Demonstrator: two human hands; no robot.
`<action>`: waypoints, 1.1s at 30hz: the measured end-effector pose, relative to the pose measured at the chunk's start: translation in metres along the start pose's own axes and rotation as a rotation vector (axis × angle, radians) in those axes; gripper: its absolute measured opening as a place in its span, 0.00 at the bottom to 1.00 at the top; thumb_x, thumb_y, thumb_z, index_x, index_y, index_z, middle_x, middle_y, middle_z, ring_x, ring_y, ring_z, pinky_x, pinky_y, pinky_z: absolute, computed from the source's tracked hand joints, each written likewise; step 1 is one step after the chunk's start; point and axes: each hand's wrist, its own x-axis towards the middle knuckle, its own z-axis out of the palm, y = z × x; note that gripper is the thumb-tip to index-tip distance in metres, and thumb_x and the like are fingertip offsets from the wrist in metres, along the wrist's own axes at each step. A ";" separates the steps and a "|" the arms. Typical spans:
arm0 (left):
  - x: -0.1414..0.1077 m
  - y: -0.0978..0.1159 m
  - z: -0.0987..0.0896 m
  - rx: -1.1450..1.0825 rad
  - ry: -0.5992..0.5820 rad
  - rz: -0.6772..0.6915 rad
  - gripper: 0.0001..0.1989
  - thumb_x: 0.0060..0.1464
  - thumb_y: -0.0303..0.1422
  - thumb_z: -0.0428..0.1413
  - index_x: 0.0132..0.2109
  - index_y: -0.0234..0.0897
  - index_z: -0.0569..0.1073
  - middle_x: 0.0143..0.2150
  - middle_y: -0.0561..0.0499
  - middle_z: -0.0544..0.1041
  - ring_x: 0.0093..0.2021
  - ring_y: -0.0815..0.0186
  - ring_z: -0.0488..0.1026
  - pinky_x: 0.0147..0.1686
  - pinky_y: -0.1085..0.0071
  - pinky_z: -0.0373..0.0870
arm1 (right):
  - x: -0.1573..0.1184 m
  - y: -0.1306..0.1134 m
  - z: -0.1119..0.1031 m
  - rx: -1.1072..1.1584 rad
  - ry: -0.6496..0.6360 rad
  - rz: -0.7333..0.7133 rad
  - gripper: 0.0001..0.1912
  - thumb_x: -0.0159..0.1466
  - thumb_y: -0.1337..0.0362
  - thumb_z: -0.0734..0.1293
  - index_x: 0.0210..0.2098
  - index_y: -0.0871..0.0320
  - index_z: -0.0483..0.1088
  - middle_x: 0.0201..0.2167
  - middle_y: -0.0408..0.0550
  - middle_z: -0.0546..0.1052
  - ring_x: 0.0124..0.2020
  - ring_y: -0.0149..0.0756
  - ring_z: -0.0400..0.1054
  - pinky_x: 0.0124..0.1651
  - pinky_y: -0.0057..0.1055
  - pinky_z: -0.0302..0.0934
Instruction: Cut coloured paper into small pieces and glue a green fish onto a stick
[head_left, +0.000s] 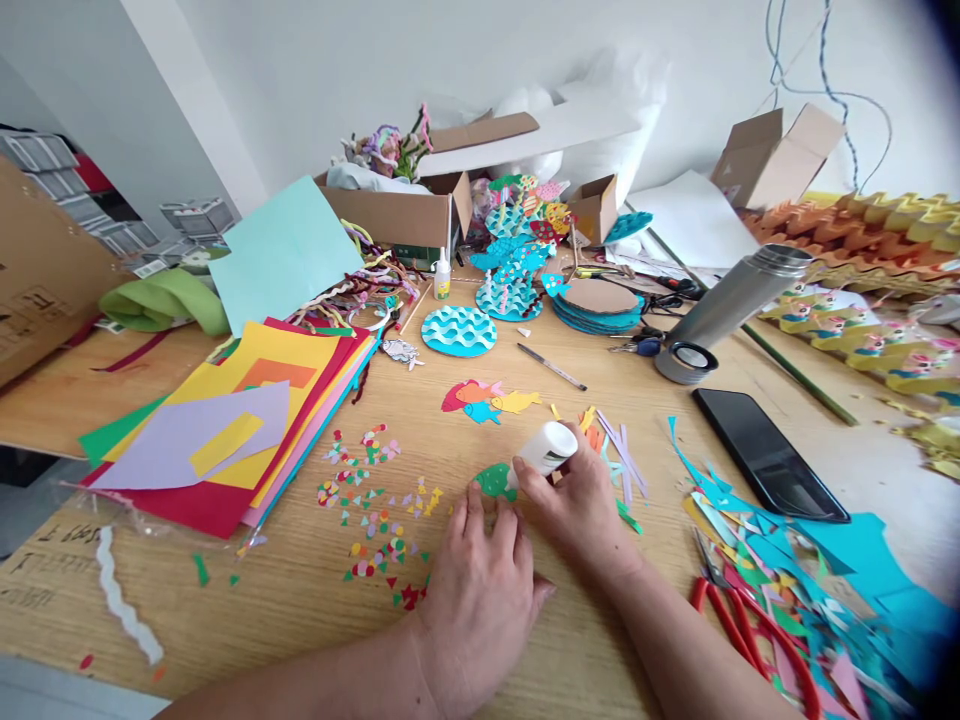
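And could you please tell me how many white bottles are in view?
2: one held white bottle, tilted in the right hand beside the green paper; one smaller white bottle, upright before the long cardboard box. Others may be hidden.

No text reads cleanly. Table (300, 610), left edge: dark handwriting in several lines, top one looks like digits plus a letter, rest illegible. Big cardboard box (45, 240), far left: printed marks, can't make them out. White bottle (551, 445): dark print, too small. Small glue bottle (442, 277) at back: yellowish label, lettering too small to read.
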 end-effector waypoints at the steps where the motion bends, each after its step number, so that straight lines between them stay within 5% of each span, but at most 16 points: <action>1: 0.000 0.000 0.000 0.001 0.003 -0.001 0.27 0.53 0.47 0.55 0.51 0.28 0.73 0.50 0.39 0.73 0.55 0.45 0.66 0.55 0.53 0.63 | 0.000 0.000 0.000 -0.005 0.001 -0.003 0.11 0.56 0.65 0.66 0.29 0.54 0.56 0.23 0.36 0.61 0.22 0.28 0.56 0.23 0.27 0.50; 20: 0.000 0.000 0.001 0.001 0.003 -0.003 0.27 0.53 0.47 0.54 0.50 0.29 0.73 0.49 0.39 0.74 0.55 0.46 0.66 0.55 0.53 0.63 | 0.000 -0.001 0.000 0.006 0.007 -0.010 0.10 0.56 0.64 0.66 0.29 0.54 0.58 0.23 0.36 0.62 0.22 0.28 0.57 0.23 0.26 0.51; 28: -0.001 0.000 0.003 0.013 0.011 0.009 0.27 0.53 0.47 0.55 0.50 0.28 0.73 0.49 0.38 0.73 0.56 0.44 0.65 0.54 0.52 0.63 | 0.004 -0.003 -0.006 0.143 0.290 0.079 0.11 0.53 0.60 0.67 0.25 0.56 0.59 0.19 0.36 0.63 0.19 0.27 0.57 0.21 0.25 0.52; 33: 0.000 0.000 0.005 -0.005 0.016 0.006 0.26 0.54 0.47 0.54 0.50 0.29 0.73 0.49 0.39 0.73 0.56 0.44 0.65 0.54 0.52 0.62 | 0.006 -0.002 -0.007 0.181 0.284 0.109 0.11 0.54 0.60 0.67 0.25 0.56 0.60 0.18 0.36 0.64 0.19 0.28 0.59 0.22 0.26 0.54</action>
